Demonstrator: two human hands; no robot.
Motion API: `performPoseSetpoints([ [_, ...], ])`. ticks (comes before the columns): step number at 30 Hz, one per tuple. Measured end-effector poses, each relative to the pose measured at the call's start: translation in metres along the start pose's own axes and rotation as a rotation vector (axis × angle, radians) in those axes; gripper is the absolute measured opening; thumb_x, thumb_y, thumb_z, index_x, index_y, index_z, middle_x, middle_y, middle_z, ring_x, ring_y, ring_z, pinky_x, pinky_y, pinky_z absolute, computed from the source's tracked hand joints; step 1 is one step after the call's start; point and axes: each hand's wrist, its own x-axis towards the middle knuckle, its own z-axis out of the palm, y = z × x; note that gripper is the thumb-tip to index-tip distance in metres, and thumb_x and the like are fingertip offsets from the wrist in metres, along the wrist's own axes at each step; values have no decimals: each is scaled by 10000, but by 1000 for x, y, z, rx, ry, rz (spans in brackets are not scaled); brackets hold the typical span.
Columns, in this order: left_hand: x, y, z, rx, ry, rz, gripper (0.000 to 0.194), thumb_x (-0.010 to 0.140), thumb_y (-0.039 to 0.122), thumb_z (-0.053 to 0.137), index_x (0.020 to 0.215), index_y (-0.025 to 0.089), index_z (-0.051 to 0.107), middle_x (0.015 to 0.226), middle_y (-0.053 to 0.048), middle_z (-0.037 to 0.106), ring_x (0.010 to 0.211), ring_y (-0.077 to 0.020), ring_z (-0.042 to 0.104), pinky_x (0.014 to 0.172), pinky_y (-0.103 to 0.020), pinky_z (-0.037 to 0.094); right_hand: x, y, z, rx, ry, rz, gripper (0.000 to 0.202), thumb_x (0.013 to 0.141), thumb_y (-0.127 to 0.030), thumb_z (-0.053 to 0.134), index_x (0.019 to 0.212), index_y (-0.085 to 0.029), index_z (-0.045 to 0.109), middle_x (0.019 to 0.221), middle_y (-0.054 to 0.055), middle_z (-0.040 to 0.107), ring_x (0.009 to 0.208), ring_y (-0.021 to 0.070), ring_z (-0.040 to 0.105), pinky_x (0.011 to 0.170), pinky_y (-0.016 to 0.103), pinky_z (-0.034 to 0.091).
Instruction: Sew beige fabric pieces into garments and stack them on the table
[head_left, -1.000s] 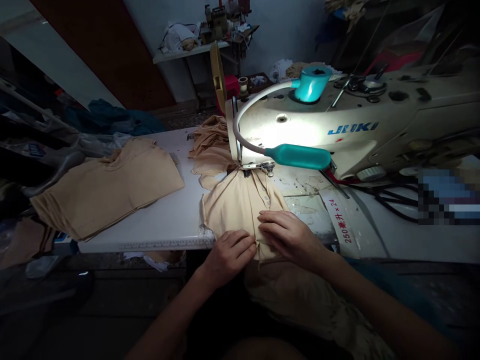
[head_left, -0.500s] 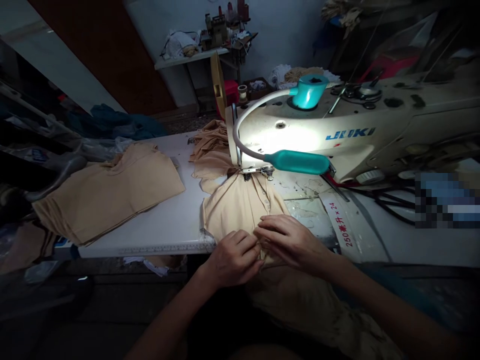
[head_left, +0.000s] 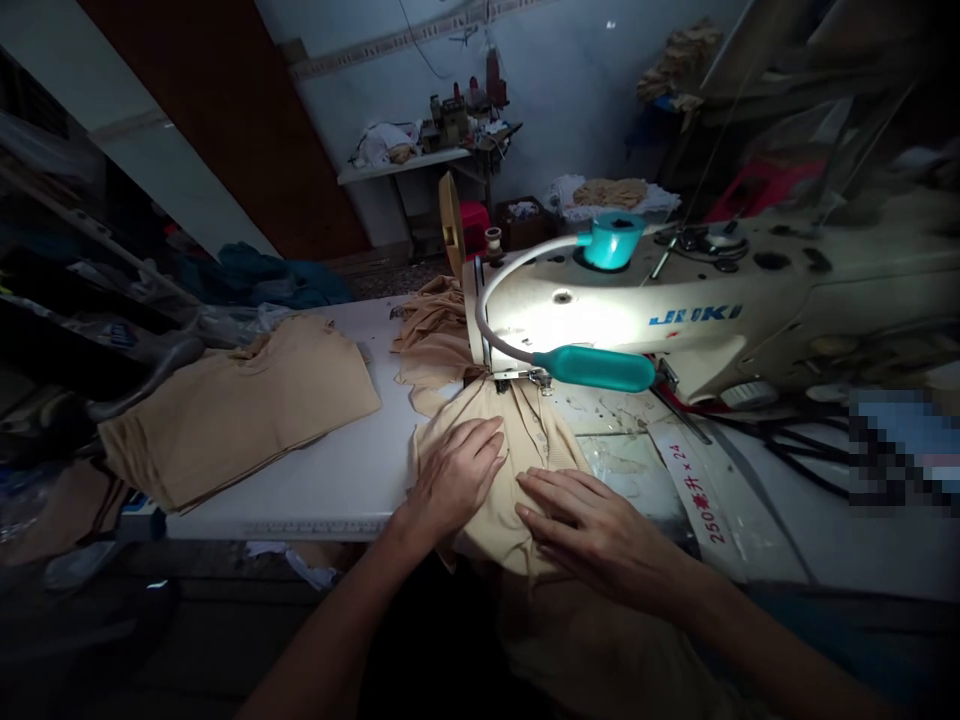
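Observation:
A beige garment (head_left: 516, 440) with a ribbed strip lies under the needle area of the sewing machine (head_left: 585, 320), its front edge hanging over the table edge. On the cloth's left part, my left hand (head_left: 459, 478) rests with fingers stretched toward the presser foot. My right hand (head_left: 600, 525) lies on the right part, fingers extended and slightly apart. Both hands touch the fabric from above, and neither grips it. The needle tip is too small to make out. A teal lamp (head_left: 596, 368) on a bent neck lights the machine head.
Folded beige pieces (head_left: 247, 410) are stacked on the table (head_left: 322, 500) at left. More beige cloth (head_left: 435, 325) lies bunched behind the needle area. A printed plastic strip (head_left: 694, 490) and black cables (head_left: 802, 460) lie at right. Another machine (head_left: 454, 120) stands against the far wall.
My left hand has let go of the pinched cloth edge and moved forward onto the fabric, fingers stretched. My right hand has flattened. The camera view has tilted up slightly.

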Motion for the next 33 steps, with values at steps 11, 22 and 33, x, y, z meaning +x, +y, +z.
performPoseSetpoints([
  [11, 19, -25, 10, 174, -101, -15, 390, 1116, 329, 546, 1451, 138, 605, 1466, -100, 674, 1253, -303, 584, 1091, -470, 493, 5, 1, 0, -12, 34, 29, 333, 1046, -227, 620, 1367, -188, 697, 1504, 189, 652, 1411, 376, 609, 1103, 577, 585],
  [22, 23, -34, 10, 151, 15, 34, 272, 1111, 251, 555, 1329, 173, 698, 1355, -90, 745, 1252, -291, 633, 1038, -471, 538, 14, 13, 0, -36, -16, 60, 365, 1058, -329, 636, 1401, -215, 685, 1547, 175, 621, 1457, 375, 567, 1132, 564, 557],
  [33, -20, 28, 8, 115, 56, 14, 274, 1083, 159, 525, 1291, 136, 702, 1309, -137, 762, 1247, -309, 711, 1002, -457, 636, 23, 17, 8, -8, -13, 109, 471, 1088, -352, 577, 1520, -165, 589, 1565, 197, 594, 1455, 355, 549, 1179, 560, 511],
])
